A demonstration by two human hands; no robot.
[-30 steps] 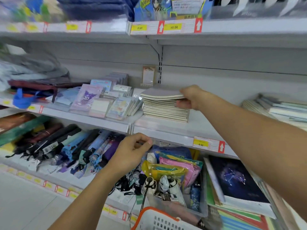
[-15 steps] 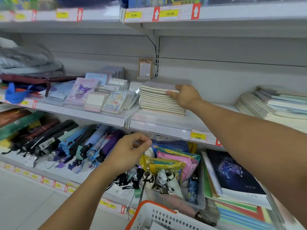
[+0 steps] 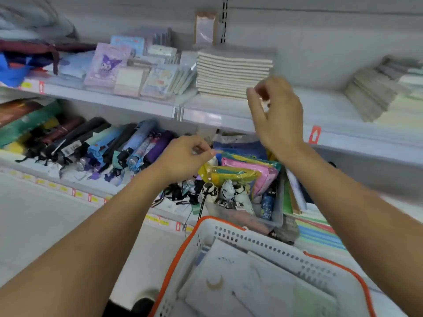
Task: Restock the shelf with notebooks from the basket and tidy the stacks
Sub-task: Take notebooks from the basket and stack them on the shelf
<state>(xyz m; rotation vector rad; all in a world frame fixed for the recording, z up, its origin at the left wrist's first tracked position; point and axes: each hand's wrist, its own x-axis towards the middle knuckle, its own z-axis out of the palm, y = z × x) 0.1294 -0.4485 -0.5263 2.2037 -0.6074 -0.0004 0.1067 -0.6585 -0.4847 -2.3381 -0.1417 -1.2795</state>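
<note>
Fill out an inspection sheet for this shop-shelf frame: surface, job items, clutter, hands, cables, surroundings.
Surface: white metal shelf, red arrow tag on its edge.
Job's things: stack of cream-edged notebooks squared on the shelf; white plastic basket with orange rim below, pale notebooks inside.
Clutter: cartoon sticker packs left of the stack; folded umbrellas on the lower shelf.
Hands: left hand and right hand both in the air, fingers loosely curled, holding nothing.
Cables: nothing seen.
Surroundings: second notebook pile at far right, blurred.
</note>
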